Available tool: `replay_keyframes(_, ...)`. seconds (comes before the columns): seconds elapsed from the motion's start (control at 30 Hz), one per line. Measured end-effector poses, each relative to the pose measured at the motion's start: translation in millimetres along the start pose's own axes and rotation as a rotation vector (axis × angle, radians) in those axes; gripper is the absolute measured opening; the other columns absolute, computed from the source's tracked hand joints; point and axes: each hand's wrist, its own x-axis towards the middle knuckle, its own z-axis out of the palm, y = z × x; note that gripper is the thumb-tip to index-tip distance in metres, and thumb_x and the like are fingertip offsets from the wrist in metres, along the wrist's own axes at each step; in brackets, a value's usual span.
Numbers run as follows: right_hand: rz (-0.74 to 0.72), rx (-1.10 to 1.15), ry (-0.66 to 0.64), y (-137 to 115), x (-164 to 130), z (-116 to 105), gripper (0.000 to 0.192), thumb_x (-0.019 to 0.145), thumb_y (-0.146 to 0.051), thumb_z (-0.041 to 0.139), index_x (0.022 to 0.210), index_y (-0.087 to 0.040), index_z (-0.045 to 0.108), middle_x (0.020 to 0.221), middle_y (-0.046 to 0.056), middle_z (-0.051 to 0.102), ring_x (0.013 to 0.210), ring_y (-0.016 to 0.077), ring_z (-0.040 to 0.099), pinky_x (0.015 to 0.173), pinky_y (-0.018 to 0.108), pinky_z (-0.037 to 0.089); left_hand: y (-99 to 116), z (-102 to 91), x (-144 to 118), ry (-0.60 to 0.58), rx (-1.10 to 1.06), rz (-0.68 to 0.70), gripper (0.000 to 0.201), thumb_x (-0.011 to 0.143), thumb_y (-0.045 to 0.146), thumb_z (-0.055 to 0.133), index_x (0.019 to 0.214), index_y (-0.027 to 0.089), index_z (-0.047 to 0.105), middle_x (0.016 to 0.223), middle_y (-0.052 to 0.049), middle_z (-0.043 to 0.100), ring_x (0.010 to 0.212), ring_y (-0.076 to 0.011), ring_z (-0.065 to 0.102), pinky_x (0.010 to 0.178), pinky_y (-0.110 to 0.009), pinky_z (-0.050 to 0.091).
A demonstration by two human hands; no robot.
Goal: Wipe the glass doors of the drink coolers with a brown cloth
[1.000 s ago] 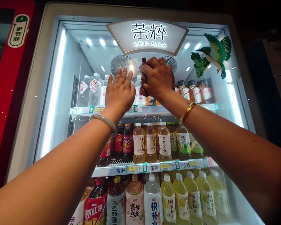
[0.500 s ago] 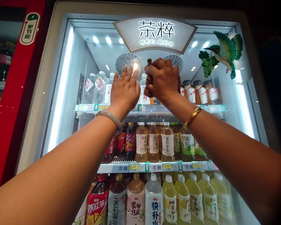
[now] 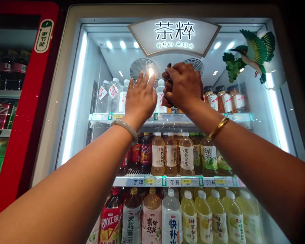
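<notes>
My left hand [image 3: 141, 95] lies flat against the glass door [image 3: 112, 69] of a lit drinks cooler, its fingers stretched out and slightly spread. A pale bangle [image 3: 124, 128] is on that wrist. To its right, my right hand [image 3: 183, 84] is closed with curled fingers at the glass. Something dark shows at its edges; whether it is a held thing or a reflection is unclear. That wrist has a gold bangle [image 3: 218, 128]. Behind the glass, clear water bottles [image 3: 113, 96] and amber bottles [image 3: 226, 100] stand on the top shelf, partly hidden by my hands.
Above my hands is a fan-shaped lit sign [image 3: 175, 37]. A bird decal [image 3: 256, 56] is at the upper right. Lower shelves hold tea bottles [image 3: 158, 156] and large bottles [image 3: 152, 217]. A red-framed cooler [image 3: 27, 101] stands at the left.
The whole scene has shifted slightly right in view, showing more of the red cooler. My left hand keeps its flat pose on the glass; my right hand stays closed nearly in place.
</notes>
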Motion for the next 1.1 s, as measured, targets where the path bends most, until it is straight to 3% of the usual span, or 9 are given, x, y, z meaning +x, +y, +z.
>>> replay_keyframes(0.13,-0.084,0.058,0.043,-16.4,-12.3,-2.0,0.03,0.093,-0.034,0.062,0.121,-0.025,0.067,0.133,0.012,0.068,0.121,0.0362,0.055,0.093,0.051,0.044,-0.5,0.4,-0.5,0.007,0.046,0.02,0.062,0.101,0.03,0.033,0.163,0.024,0.036,0.172,-0.004,0.031,0.162,-0.0258,0.023,0.135,-0.051,0.013)
replay_keyframes(0.23,-0.286,0.079,-0.023,5.7,-35.6,-14.7,0.034,0.093,-0.026,0.059,0.126,-0.026,0.065,0.136,0.008,0.068,0.123,0.0328,0.057,0.095,0.05,0.043,-0.6,0.6,-0.7,0.004,0.071,0.023,0.062,0.102,0.029,0.032,0.163,0.021,0.036,0.172,-0.006,0.031,0.162,-0.0267,0.024,0.134,-0.052,0.014)
replay_keyframes(0.3,-0.329,0.079,-0.044,27.4,-40.9,-20.1,0.037,0.092,-0.025,0.059,0.128,-0.027,0.065,0.136,0.006,0.068,0.123,0.0314,0.057,0.096,0.049,0.043,-0.7,0.8,-0.3,0.005,0.076,0.022,0.061,0.102,0.029,0.032,0.163,0.02,0.037,0.172,-0.007,0.031,0.162,-0.0267,0.024,0.134,-0.052,0.014)
replay_keyframes(0.4,-0.18,0.056,-0.016,41.0,-27.0,-15.2,0.035,0.09,-0.027,0.061,0.124,-0.026,0.066,0.133,0.009,0.068,0.122,0.034,0.056,0.094,0.05,0.042,-1.0,1.0,0.3,0.01,0.062,0.016,0.061,0.102,0.029,0.033,0.163,0.023,0.037,0.172,-0.006,0.032,0.162,-0.026,0.024,0.135,-0.052,0.014)
replay_keyframes(0.53,0.019,0.05,0.055,9.6,-3.3,1.4,0.03,0.09,-0.031,0.062,0.118,-0.024,0.067,0.13,0.011,0.068,0.12,0.0361,0.053,0.093,0.053,0.04,-1.3,0.8,0.2,0.018,0.061,0.027,0.062,0.101,0.029,0.033,0.162,0.022,0.037,0.172,-0.007,0.031,0.162,-0.0267,0.023,0.134,-0.053,0.014)
replay_keyframes(0.67,-0.106,0.069,-0.029,-5.9,-18.1,-6.3,0.034,0.091,-0.028,0.06,0.124,-0.026,0.066,0.134,0.008,0.067,0.122,0.033,0.052,0.095,0.051,0.038,-2.1,1.0,-0.1,0.025,0.049,0.032,0.062,0.101,0.03,0.033,0.162,0.022,0.037,0.171,-0.007,0.033,0.162,-0.0268,0.025,0.134,-0.054,0.015)
replay_keyframes(0.8,-0.276,0.058,-0.147,35.6,-36.7,-26.2,0.038,0.094,-0.027,0.057,0.131,-0.029,0.063,0.137,0.006,0.065,0.125,0.0312,0.052,0.099,0.05,0.038,-2.6,1.6,0.3,0.038,0.007,0.031,0.062,0.101,0.03,0.034,0.162,0.025,0.037,0.171,-0.005,0.033,0.162,-0.0272,0.025,0.134,-0.055,0.015)
replay_keyframes(0.93,-0.067,0.003,-0.123,54.5,-17.2,-21.5,0.034,0.095,-0.03,0.057,0.128,-0.025,0.064,0.134,0.012,0.063,0.126,0.035,0.05,0.098,0.052,0.038,-2.0,1.3,0.6,0.023,-0.021,0.019,0.063,0.1,0.03,0.035,0.162,0.024,0.037,0.171,-0.006,0.033,0.162,-0.0281,0.024,0.134,-0.055,0.013)
replay_keyframes(1.1,0.006,0.025,-0.111,12.7,-0.8,-9.1,0.03,0.097,-0.034,0.057,0.125,-0.024,0.062,0.137,0.014,0.06,0.128,0.0369,0.047,0.101,0.056,0.035,-2.2,1.1,0.3,0.024,-0.045,0.014,0.063,0.1,0.032,0.035,0.163,0.026,0.036,0.172,-0.003,0.031,0.162,-0.0266,0.023,0.135,-0.052,0.01)
